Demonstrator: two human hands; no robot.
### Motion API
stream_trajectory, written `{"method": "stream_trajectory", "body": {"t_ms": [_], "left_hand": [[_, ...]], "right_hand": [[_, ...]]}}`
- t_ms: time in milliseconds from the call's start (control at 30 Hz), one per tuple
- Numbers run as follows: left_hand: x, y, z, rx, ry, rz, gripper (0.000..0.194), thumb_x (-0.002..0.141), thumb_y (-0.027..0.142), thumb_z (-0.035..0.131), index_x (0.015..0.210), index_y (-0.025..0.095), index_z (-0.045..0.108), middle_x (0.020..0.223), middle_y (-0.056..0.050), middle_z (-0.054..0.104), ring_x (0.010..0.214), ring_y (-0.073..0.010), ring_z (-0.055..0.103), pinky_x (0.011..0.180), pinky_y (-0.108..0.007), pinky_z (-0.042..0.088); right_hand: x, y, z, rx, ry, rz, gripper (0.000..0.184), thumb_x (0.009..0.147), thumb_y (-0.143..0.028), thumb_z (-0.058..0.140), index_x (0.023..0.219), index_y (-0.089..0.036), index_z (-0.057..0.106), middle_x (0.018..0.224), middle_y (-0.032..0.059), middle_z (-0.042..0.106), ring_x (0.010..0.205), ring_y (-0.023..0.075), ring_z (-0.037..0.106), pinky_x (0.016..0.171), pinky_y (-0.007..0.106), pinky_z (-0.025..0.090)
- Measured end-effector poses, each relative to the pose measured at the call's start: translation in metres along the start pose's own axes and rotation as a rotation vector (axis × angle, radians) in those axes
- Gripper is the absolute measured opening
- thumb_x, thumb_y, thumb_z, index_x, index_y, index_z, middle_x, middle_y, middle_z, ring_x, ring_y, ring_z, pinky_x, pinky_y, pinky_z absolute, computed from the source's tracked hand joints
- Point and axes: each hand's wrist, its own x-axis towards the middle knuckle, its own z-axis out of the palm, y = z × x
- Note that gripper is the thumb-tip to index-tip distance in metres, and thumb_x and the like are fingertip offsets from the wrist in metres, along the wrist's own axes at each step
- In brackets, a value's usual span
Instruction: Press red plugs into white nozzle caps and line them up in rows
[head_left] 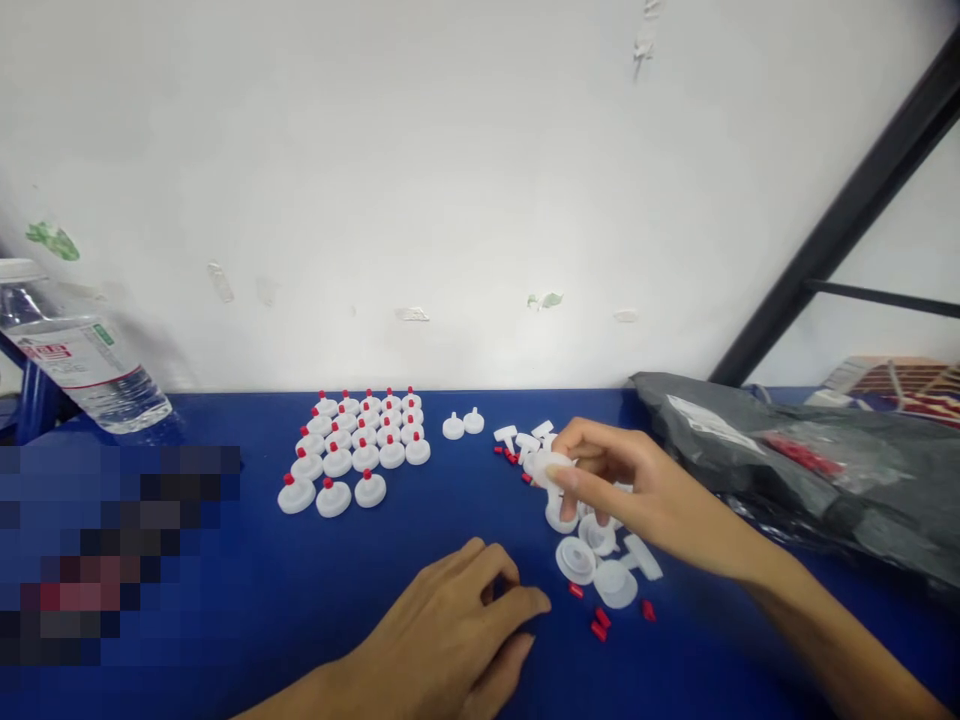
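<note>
My right hand (630, 485) is closed in a pinch on a white plastic cap (550, 467), lifted just above a loose pile of white caps (596, 560) on the blue table (420, 560). Small red plugs (600, 622) lie scattered by the pile. My left hand (461, 625) rests on the table at the near centre, fingers curled with thumb against forefinger; what it holds, if anything, is hidden. To the left, several finished white caps with red plugs (356, 445) stand in tidy rows. Two bare white caps (463, 424) stand beside them.
A clear water bottle (75, 355) lies tilted at the far left. A dark grey plastic bag (810, 470) with a bag of red parts (806, 455) fills the right side. A white wall rises behind the table, and a black metal frame (840, 225) slants at the right.
</note>
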Motion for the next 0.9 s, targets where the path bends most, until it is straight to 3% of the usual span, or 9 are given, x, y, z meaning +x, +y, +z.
{"method": "stream_trajectory", "body": {"t_ms": [233,367,600,700,833,900], "left_hand": [[0.015,0.007,0.015,-0.015,-0.033,0.042,0.036,0.089,0.024,0.064,0.124,0.031,0.058,0.105,-0.001,0.064,0.089,-0.0189,0.062,0.075,-0.031,0.055],[0.032,0.014,0.029,0.026,-0.056,0.082,0.031,0.089,0.030,0.066,0.119,0.028,0.061,0.107,0.000,0.067,0.085,-0.0195,0.065,0.071,-0.031,0.056],[0.037,0.017,0.032,0.048,-0.011,0.092,0.010,0.094,0.024,0.058,0.094,0.024,0.068,0.100,0.002,0.069,0.079,-0.0158,0.067,0.064,-0.026,0.054],[0.031,0.017,0.028,0.016,0.074,0.114,0.009,0.093,0.021,0.059,0.096,0.024,0.068,0.102,0.001,0.071,0.078,-0.0150,0.069,0.061,-0.024,0.054],[0.021,0.011,0.010,-0.144,0.321,0.132,0.013,0.094,0.016,0.059,0.104,0.022,0.066,0.100,0.003,0.076,0.082,-0.0110,0.073,0.070,-0.018,0.055],[0.015,0.005,-0.003,-0.204,0.438,0.096,0.014,0.092,0.014,0.062,0.102,0.023,0.068,0.095,0.003,0.077,0.080,-0.0096,0.073,0.072,-0.015,0.055]], "right_hand": [[-0.001,-0.003,0.002,0.002,0.019,-0.046,0.026,0.092,-0.046,0.063,0.091,-0.020,0.061,0.072,-0.0009,0.067,0.062,0.0138,0.066,0.050,0.021,0.045],[0.001,0.000,0.005,-0.002,0.003,-0.060,0.026,0.094,-0.045,0.061,0.090,-0.020,0.061,0.070,-0.0018,0.066,0.063,0.0133,0.066,0.056,0.023,0.048],[0.001,0.001,0.008,-0.005,-0.016,-0.064,0.020,0.094,-0.041,0.061,0.089,-0.021,0.060,0.073,-0.0034,0.064,0.063,0.0119,0.064,0.056,0.023,0.046],[0.001,0.002,0.009,0.002,-0.006,-0.072,0.018,0.091,-0.039,0.065,0.098,-0.023,0.061,0.087,-0.0015,0.067,0.072,0.0126,0.065,0.057,0.022,0.046],[0.002,0.008,0.011,-0.018,0.056,-0.129,0.050,0.084,-0.035,0.074,0.130,-0.032,0.054,0.109,0.0005,0.065,0.085,0.0142,0.062,0.070,0.025,0.053],[0.004,0.012,0.013,-0.054,0.058,-0.164,0.052,0.086,-0.031,0.073,0.134,-0.036,0.054,0.113,0.0007,0.064,0.083,0.0134,0.061,0.075,0.028,0.054]]}}
